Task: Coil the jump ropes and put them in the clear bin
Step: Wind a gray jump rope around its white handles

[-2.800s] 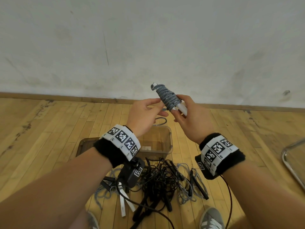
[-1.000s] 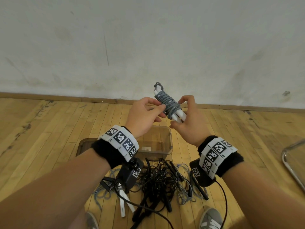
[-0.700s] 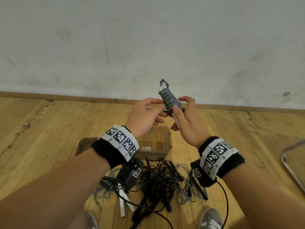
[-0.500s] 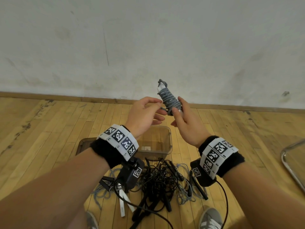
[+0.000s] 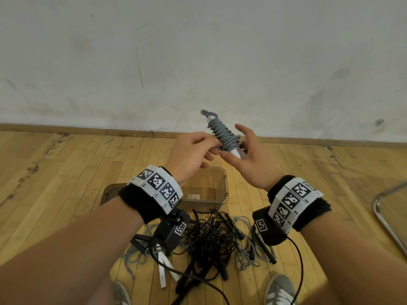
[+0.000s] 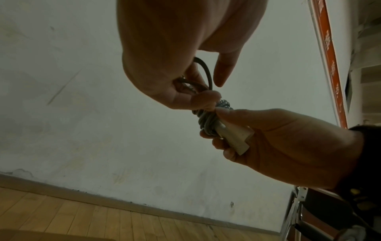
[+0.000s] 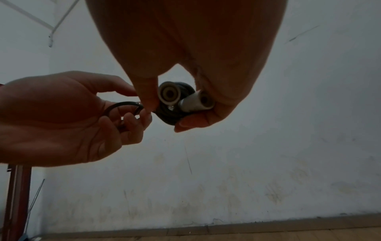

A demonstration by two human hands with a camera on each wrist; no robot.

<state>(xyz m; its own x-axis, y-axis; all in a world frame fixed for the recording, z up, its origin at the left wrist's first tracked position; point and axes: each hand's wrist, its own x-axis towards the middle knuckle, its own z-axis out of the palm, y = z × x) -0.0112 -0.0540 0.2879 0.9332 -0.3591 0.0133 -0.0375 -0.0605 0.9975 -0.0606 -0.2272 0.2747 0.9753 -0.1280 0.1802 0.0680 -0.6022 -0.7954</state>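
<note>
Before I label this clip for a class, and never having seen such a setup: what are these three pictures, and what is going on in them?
No machine here: a person wears one camera on the head and one on each wrist. The head view looks down over both arms; each wrist view looks along its own hand from below.

The right hand has its grip on a grey jump rope wound around its two white handles. The left hand pinches the rope's loose end loop beside the bundle.

Below, on the wooden floor, stands the clear bin; whether anything is inside is hard to tell. Nearer the person's shoes lies a tangled pile of black and grey ropes, not yet coiled.
</note>
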